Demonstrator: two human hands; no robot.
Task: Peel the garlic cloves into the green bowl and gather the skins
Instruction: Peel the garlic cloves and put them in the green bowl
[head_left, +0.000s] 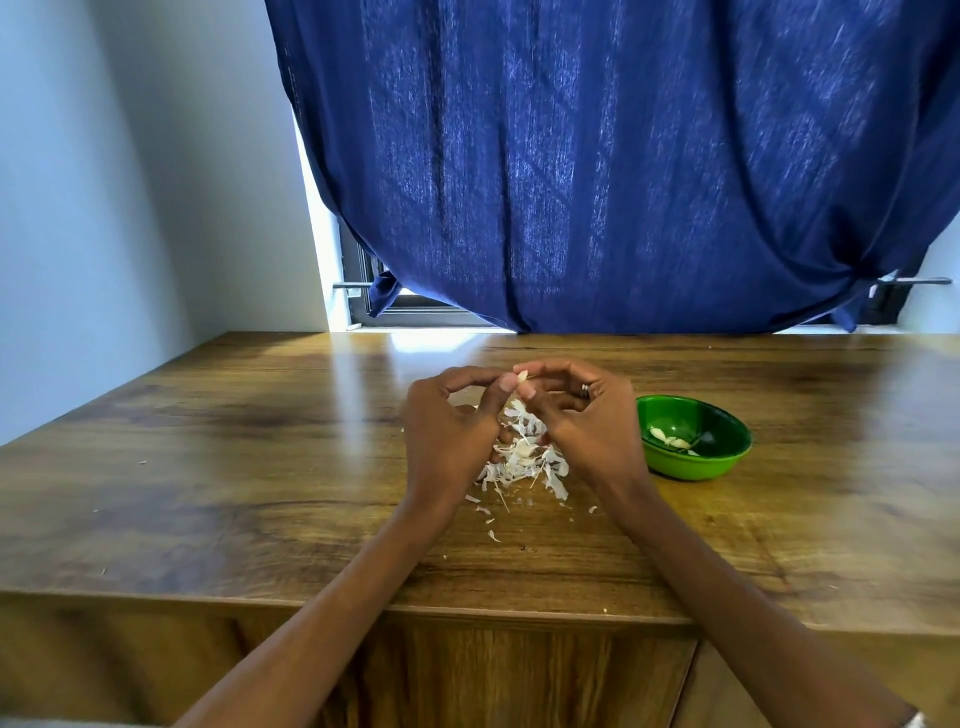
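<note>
Both hands meet above the desk (208, 467): the left hand (449, 426) and right hand (582, 421) pinch one garlic clove (521, 381) between their fingertips. Papery skins (524, 457) lie heaped beneath, and the green bowl (693, 457) with peeled cloves sits just right. Best to hold the clove firmly, strip the skin over the pile, then drop it in the bowl.

Open wooden table (218, 467) to the left, bare but for crumbs. Blocked centre by skin pile (524, 457) (scraps trailing nearer), right by green bowl (693, 457); narrow gap between them.
</note>
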